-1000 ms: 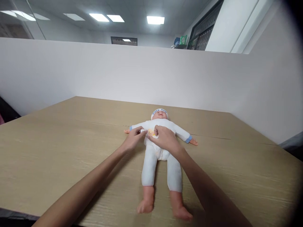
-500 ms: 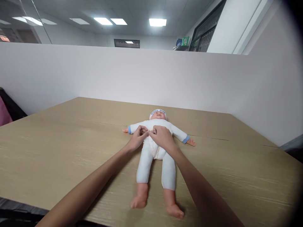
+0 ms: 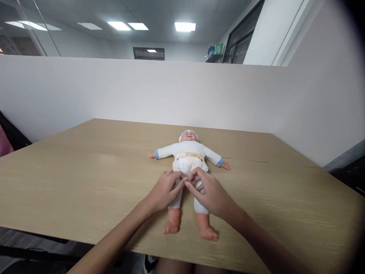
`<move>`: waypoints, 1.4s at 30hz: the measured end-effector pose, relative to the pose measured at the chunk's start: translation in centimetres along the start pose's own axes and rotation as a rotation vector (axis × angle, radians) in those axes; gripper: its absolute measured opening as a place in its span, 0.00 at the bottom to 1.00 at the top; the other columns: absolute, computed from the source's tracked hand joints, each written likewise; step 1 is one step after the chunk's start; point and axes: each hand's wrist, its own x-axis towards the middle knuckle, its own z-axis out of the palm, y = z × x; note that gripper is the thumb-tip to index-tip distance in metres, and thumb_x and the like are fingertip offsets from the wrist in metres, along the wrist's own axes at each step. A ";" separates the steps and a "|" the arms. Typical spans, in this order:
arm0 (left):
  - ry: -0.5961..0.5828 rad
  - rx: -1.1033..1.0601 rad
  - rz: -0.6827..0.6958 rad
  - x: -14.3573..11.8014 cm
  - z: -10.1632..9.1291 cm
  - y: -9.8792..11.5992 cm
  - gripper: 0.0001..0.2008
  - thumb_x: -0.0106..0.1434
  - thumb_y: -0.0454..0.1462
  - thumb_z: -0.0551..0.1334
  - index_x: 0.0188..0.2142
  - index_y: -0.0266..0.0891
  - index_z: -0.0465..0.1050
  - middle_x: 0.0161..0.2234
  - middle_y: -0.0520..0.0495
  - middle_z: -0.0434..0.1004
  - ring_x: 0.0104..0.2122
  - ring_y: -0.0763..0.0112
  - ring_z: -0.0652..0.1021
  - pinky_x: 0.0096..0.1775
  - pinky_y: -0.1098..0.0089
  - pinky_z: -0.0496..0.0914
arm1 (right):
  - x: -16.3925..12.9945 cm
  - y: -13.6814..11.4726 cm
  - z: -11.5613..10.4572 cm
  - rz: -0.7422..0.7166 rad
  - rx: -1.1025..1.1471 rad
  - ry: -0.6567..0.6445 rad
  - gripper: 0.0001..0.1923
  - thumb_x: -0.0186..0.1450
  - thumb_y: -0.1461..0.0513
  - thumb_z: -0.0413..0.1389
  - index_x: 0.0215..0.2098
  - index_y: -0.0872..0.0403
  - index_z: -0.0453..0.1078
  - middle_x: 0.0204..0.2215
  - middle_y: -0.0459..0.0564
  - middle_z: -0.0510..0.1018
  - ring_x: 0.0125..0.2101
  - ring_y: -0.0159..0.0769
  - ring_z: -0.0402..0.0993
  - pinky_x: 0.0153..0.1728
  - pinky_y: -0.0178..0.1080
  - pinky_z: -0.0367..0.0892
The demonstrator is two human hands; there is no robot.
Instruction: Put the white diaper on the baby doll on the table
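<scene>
A baby doll (image 3: 188, 151) lies on its back on the wooden table (image 3: 85, 171), arms spread and bare feet toward me. It wears a white top with blue cuffs, a headband, and a diaper (image 3: 188, 163) with a yellow band that shows at the waist. My left hand (image 3: 165, 190) and my right hand (image 3: 211, 192) sit side by side on the doll's thighs. Their fingertips pinch the top edge of the doll's white trousers (image 3: 199, 207) just below the diaper. My hands hide most of the upper legs.
A white partition wall (image 3: 171, 95) runs along the table's far edge and its right side. The table's near edge (image 3: 85, 238) is close below the doll's feet. A dark chair back with something pink (image 3: 5, 142) stands at the far left.
Both hands have slid from the doll's chest down to its thighs, drawing the white trousers with them. The diaper at the waist is now uncovered.
</scene>
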 end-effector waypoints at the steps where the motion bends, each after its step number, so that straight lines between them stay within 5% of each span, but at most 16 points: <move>1: -0.063 0.059 0.022 -0.4 0.1 -0.2 0.16 0.79 0.47 0.54 0.40 0.45 0.76 0.39 0.48 0.82 0.43 0.57 0.75 0.49 0.58 0.63 | -0.8 0.7 0.0 0.012 -0.017 -0.036 0.02 0.74 0.59 0.58 0.42 0.48 0.69 0.38 0.45 0.81 0.37 0.37 0.78 0.39 0.37 0.70; 3: -0.112 0.128 0.021 -0.5 0.4 -1.1 0.14 0.78 0.47 0.57 0.40 0.45 0.75 0.39 0.48 0.82 0.44 0.55 0.75 0.49 0.58 0.63 | -1.5 2.4 -0.1 0.038 -0.089 -0.043 0.02 0.73 0.61 0.58 0.40 0.49 0.71 0.36 0.45 0.82 0.36 0.37 0.79 0.39 0.38 0.70; 8: -0.013 0.183 -0.052 1.3 1.1 -3.1 0.14 0.72 0.51 0.64 0.38 0.44 0.70 0.34 0.49 0.78 0.36 0.59 0.75 0.44 0.60 0.63 | -0.3 4.5 0.2 0.090 -0.223 0.020 0.07 0.72 0.59 0.59 0.35 0.50 0.71 0.28 0.43 0.80 0.28 0.35 0.75 0.33 0.36 0.64; 15: 0.027 0.169 -0.054 2.2 2.0 -4.0 0.18 0.71 0.51 0.64 0.30 0.44 0.69 0.28 0.51 0.75 0.32 0.61 0.73 0.40 0.62 0.63 | -1.1 4.4 2.0 0.046 -0.333 0.098 0.02 0.72 0.61 0.60 0.40 0.50 0.75 0.37 0.47 0.80 0.36 0.40 0.76 0.36 0.39 0.66; 22: 0.105 0.030 0.010 1.6 1.8 -4.4 0.11 0.73 0.47 0.62 0.41 0.45 0.79 0.54 0.41 0.78 0.54 0.52 0.76 0.56 0.56 0.69 | -1.9 4.1 2.9 0.095 -0.283 0.140 0.06 0.74 0.59 0.59 0.48 0.47 0.77 0.49 0.52 0.80 0.45 0.46 0.79 0.44 0.45 0.73; 26: 0.096 0.007 0.005 1.5 1.7 -4.2 0.11 0.73 0.47 0.63 0.43 0.45 0.80 0.59 0.40 0.76 0.58 0.50 0.75 0.61 0.54 0.67 | -1.9 3.9 3.0 0.104 -0.228 0.149 0.08 0.74 0.59 0.59 0.50 0.46 0.76 0.54 0.52 0.80 0.50 0.48 0.79 0.49 0.48 0.73; 34: 0.077 -0.025 -0.050 1.8 1.7 -4.2 0.10 0.71 0.47 0.64 0.41 0.44 0.75 0.40 0.47 0.80 0.45 0.55 0.76 0.50 0.58 0.68 | -1.7 3.9 2.9 0.092 -0.213 0.137 0.05 0.72 0.59 0.60 0.46 0.48 0.71 0.43 0.51 0.81 0.44 0.46 0.77 0.45 0.46 0.70; 42: 0.188 -0.359 -0.168 1.8 3.0 -5.7 0.18 0.68 0.48 0.68 0.42 0.45 0.61 0.40 0.52 0.68 0.36 0.68 0.68 0.41 0.67 0.67 | -0.9 5.2 3.4 0.235 -0.159 0.261 0.08 0.70 0.56 0.61 0.41 0.48 0.68 0.33 0.46 0.79 0.32 0.41 0.75 0.34 0.40 0.65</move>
